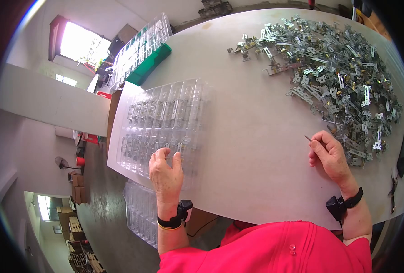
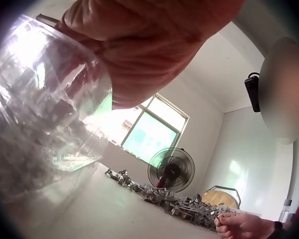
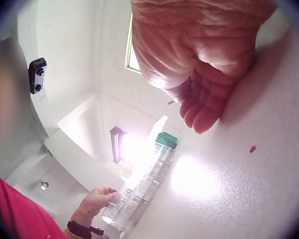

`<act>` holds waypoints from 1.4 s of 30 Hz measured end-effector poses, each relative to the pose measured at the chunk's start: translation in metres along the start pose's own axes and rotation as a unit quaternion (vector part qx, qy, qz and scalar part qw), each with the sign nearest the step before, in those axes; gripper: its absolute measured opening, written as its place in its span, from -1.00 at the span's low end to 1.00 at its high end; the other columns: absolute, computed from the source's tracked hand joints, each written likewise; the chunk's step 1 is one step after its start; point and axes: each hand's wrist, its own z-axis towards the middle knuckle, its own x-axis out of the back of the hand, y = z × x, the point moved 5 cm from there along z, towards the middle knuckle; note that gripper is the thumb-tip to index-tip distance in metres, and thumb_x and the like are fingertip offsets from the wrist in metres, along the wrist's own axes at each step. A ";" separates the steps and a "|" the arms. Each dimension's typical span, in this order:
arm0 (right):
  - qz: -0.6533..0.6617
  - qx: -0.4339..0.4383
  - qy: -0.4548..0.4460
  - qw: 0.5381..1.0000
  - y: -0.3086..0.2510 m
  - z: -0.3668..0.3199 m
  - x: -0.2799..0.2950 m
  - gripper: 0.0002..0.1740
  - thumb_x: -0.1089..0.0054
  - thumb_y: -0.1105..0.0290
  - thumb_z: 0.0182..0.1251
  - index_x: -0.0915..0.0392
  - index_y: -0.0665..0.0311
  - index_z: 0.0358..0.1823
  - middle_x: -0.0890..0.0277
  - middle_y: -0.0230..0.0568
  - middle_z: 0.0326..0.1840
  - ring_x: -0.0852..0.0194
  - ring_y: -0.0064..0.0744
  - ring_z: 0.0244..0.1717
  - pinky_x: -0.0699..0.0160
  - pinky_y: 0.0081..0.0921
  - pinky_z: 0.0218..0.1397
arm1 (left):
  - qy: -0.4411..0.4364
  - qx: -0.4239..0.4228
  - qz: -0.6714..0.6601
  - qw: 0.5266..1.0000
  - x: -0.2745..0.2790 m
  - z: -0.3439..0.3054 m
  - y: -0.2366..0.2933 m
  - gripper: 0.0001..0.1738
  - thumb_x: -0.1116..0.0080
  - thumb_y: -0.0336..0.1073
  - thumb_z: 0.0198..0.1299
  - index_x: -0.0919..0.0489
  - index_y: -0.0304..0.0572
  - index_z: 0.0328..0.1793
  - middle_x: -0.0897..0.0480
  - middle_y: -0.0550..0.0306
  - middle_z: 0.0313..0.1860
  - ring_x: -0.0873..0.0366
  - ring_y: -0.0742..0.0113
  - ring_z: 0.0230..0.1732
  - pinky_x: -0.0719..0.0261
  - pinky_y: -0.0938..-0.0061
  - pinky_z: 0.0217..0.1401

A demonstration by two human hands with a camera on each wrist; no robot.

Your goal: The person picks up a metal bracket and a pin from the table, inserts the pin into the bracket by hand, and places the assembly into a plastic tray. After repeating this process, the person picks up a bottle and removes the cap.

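Note:
My left hand (image 1: 166, 177) is over the near part of a clear plastic tray (image 1: 197, 88), thumb and fingers apart, fingertips close over its compartments. Metal brackets (image 1: 163, 109) lie in several of those compartments. In the left wrist view, the clear plastic wall (image 2: 89, 64) stands right beside the palm. My right hand (image 1: 330, 157) pinches a thin dark metal rod (image 1: 307, 137) between thumb and forefinger, its tip sticking out. The other fingers curl in toward the palm. This hand is just left of a big heap of metal brackets (image 1: 338, 77).
A green bin (image 1: 153, 63) with clear trays (image 1: 140, 48) leaning over it stands at the far left. Another clear tray (image 1: 140, 214) is below the table's left edge. Pliers (image 1: 393, 191) lie at the right edge. A red scrap (image 3: 252, 149) lies on the table.

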 end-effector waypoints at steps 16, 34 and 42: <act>0.029 -0.003 -0.014 0.999 -0.003 -0.002 0.000 -0.85 -0.06 0.37 0.62 -0.51 0.28 -0.14 -0.54 -0.39 -0.40 -0.54 -0.64 -0.41 -0.61 -0.60 -0.32 | -0.027 -0.194 -0.156 0.968 0.013 -0.020 0.144 -0.69 -0.39 -0.41 0.16 -0.61 -0.35 0.01 -0.64 -0.14 0.02 -0.57 -0.13 0.12 -0.52 0.11 0.21; -0.137 0.083 -0.196 0.967 -0.021 -0.016 0.004 -0.83 -0.15 0.33 0.43 -0.59 0.29 -0.22 -0.57 -0.35 -0.40 -0.47 -0.53 -0.35 -0.44 -0.45 -0.24 | -0.431 -0.092 -0.410 0.798 -0.175 0.034 0.235 -0.67 -0.23 -0.22 0.43 -0.64 -0.39 0.09 -0.70 0.10 -0.22 -0.61 0.44 -0.35 -0.60 0.54 -0.30; -0.147 0.078 -0.219 0.961 -0.017 -0.013 0.002 -0.82 -0.17 0.30 0.42 -0.58 0.28 -0.22 -0.56 -0.37 -0.40 -0.47 -0.57 -0.34 -0.43 -0.48 -0.23 | -0.417 0.018 -0.568 0.709 -0.202 0.049 0.207 -0.73 -0.15 -0.27 0.49 -0.59 -0.36 0.11 -0.66 0.08 -0.24 -0.63 0.44 -0.42 -0.62 0.62 -0.48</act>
